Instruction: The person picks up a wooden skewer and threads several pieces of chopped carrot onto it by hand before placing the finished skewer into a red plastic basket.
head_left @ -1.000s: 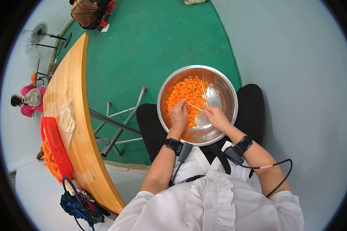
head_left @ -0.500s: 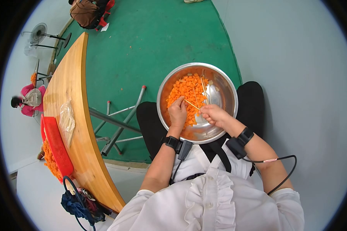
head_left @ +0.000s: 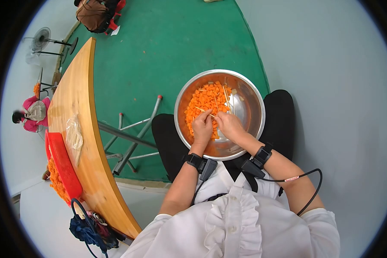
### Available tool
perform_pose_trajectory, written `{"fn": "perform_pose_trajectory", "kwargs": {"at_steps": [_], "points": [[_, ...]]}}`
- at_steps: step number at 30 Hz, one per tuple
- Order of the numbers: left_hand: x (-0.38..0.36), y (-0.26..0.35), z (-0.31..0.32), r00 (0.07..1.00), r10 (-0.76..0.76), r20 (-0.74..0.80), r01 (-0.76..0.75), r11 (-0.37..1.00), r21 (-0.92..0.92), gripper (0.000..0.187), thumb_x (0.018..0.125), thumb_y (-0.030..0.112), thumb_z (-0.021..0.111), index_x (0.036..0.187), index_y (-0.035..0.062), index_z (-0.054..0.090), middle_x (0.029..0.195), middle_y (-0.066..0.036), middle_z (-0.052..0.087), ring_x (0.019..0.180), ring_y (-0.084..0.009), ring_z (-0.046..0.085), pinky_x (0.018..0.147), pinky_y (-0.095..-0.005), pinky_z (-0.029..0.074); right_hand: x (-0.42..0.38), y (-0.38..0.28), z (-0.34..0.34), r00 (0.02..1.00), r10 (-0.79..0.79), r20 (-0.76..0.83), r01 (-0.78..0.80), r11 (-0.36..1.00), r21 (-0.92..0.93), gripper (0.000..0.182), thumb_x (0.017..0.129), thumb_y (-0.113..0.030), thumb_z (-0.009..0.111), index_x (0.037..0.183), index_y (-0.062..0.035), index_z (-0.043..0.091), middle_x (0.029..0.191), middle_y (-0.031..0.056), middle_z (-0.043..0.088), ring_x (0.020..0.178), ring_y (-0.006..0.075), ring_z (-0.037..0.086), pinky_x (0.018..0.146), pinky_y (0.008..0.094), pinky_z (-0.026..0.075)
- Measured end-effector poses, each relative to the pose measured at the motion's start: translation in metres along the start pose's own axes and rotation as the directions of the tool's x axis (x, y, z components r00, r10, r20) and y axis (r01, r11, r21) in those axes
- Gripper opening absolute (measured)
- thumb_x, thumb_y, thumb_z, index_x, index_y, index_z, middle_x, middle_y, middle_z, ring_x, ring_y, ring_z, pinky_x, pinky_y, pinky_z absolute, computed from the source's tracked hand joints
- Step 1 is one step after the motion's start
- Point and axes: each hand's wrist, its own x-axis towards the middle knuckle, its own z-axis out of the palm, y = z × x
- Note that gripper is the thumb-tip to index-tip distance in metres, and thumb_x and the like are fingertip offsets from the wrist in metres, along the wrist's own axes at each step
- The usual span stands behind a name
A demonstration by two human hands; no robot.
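A steel bowl rests on my lap, with a heap of orange carrot cubes on its left side. Over the heap, my left hand pinches a thin wooden skewer, whose end sticks out past the fingertips to the upper left. My right hand is closed close beside it, its fingertips on the skewer's other end. Whether a carrot cube sits between the left fingertips is hidden. More wooden skewers lie on the cubes and against the bowl's inside.
To my left stands a wooden table with a plastic bag of skewers. A red basket with more carrot sits by its far edge. A blue bag hangs near the table's corner. Another person sits farther left, near a fan.
My right hand has moved left and up, close to the left one. The skewer now pokes out beyond my left fingertips, where before it spanned the gap between the hands.
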Motion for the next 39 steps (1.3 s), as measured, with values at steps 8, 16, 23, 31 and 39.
{"fn": "perform_pose_trajectory", "kwargs": {"at_steps": [8,16,23,31,39], "points": [[0.005,-0.007,0.002,0.954,-0.258,-0.152,0.225,0.952,-0.207,0.026,0.083,0.000,0.051,0.107,-0.0035,0.057,0.081,-0.010,0.064,0.066,-0.0108,0.061,0.058,-0.0215,0.048,-0.002,0.032,-0.013,1.000,-0.003,0.011,0.001,0.986,0.168,0.020,0.081,-0.007,0.044,0.093,0.0026,0.057,0.073,0.0223,0.057,0.071,0.0362,0.058,0.065,0.0396,0.046],[0.004,-0.006,-0.001,0.954,-0.270,-0.128,0.258,0.961,-0.105,0.017,0.084,0.006,0.053,0.096,-0.0040,0.060,0.075,-0.008,0.063,0.063,-0.0101,0.060,0.056,-0.0214,0.047,-0.003,0.014,-0.046,0.975,0.221,0.008,-0.211,0.917,0.338,0.017,0.086,-0.010,0.044,0.091,0.0001,0.057,0.071,0.0208,0.058,0.064,0.0388,0.057,0.060,0.0441,0.045],[0.005,-0.023,0.001,0.937,-0.318,-0.145,0.306,0.947,-0.098,0.021,0.087,0.015,0.052,0.088,-0.0037,0.060,0.071,-0.006,0.061,0.055,-0.0079,0.055,0.050,-0.0204,0.044,-0.009,0.023,-0.044,0.964,0.101,-0.246,-0.088,0.994,0.063,0.018,0.088,-0.017,0.040,0.094,-0.0038,0.052,0.071,0.0235,0.058,0.069,0.0406,0.057,0.063,0.0483,0.043],[0.016,-0.002,-0.011,0.930,-0.275,-0.244,0.225,0.950,-0.215,0.018,0.085,0.011,0.052,0.093,-0.0029,0.061,0.081,-0.012,0.062,0.065,-0.0162,0.060,0.057,-0.0275,0.048,-0.008,0.030,-0.043,0.979,0.143,-0.146,-0.128,0.986,0.108,0.019,0.089,-0.016,0.039,0.094,-0.0013,0.049,0.080,0.0255,0.058,0.076,0.0410,0.056,0.067,0.0486,0.043],[0.015,0.002,-0.012,0.982,-0.006,0.190,-0.082,0.888,0.452,0.017,0.069,0.006,0.064,0.086,0.0017,0.064,0.082,-0.015,0.057,0.075,-0.0308,0.058,0.066,-0.0369,0.047,-0.009,0.030,-0.041,0.980,0.194,-0.051,-0.191,0.980,0.061,0.020,0.089,-0.020,0.040,0.092,-0.0024,0.049,0.079,0.0239,0.059,0.077,0.0414,0.056,0.068,0.0493,0.042]]}}
